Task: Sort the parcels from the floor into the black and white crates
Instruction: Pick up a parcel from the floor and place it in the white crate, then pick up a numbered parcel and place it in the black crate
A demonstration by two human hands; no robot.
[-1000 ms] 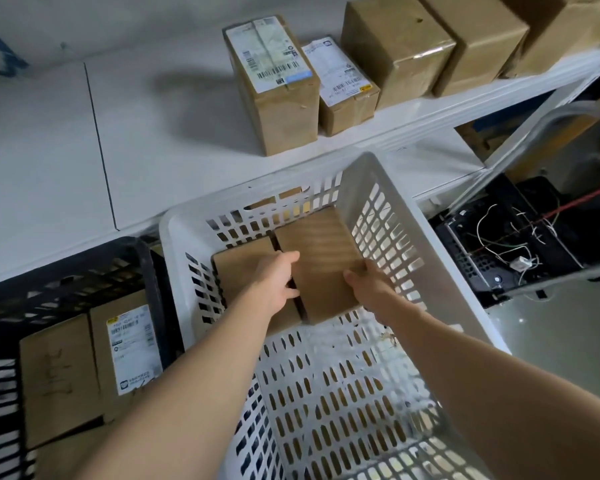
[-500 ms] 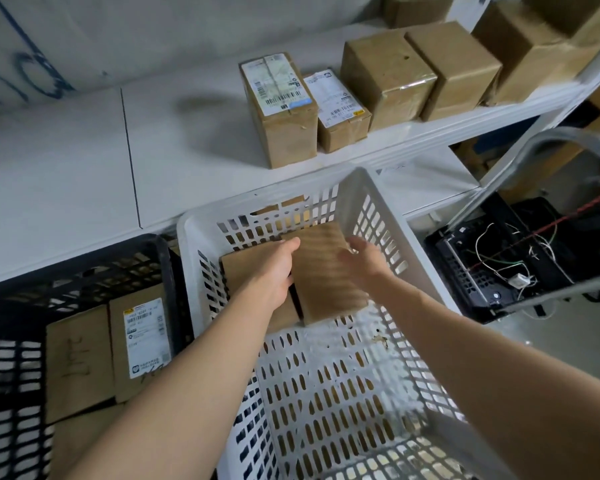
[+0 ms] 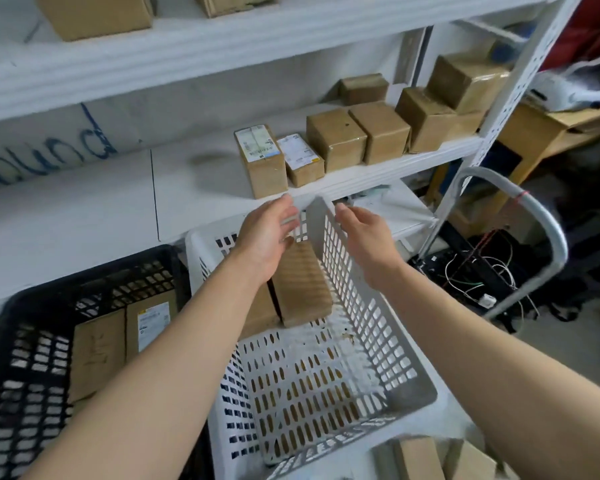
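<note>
1. Above the far end of the white crate (image 3: 413,393): left hand (image 3: 262,244), fingers straight and relaxed, holding nothing.
2. Over that crate's right wall: right hand (image 3: 368,244), fingers loosely spread, gripping nothing.
3. Inside the white crate, at its far end: two brown parcels side by side, right parcel (image 3: 302,289) in plain sight, left parcel (image 3: 257,315) partly behind the left forearm.
4. Left of the white crate: black crate (image 3: 94,271) holding parcels, among them a labelled parcel (image 3: 151,322).
5. Beyond the white crate: shelf (image 3: 201,188) carrying a row of cardboard boxes (image 3: 336,140).
</note>
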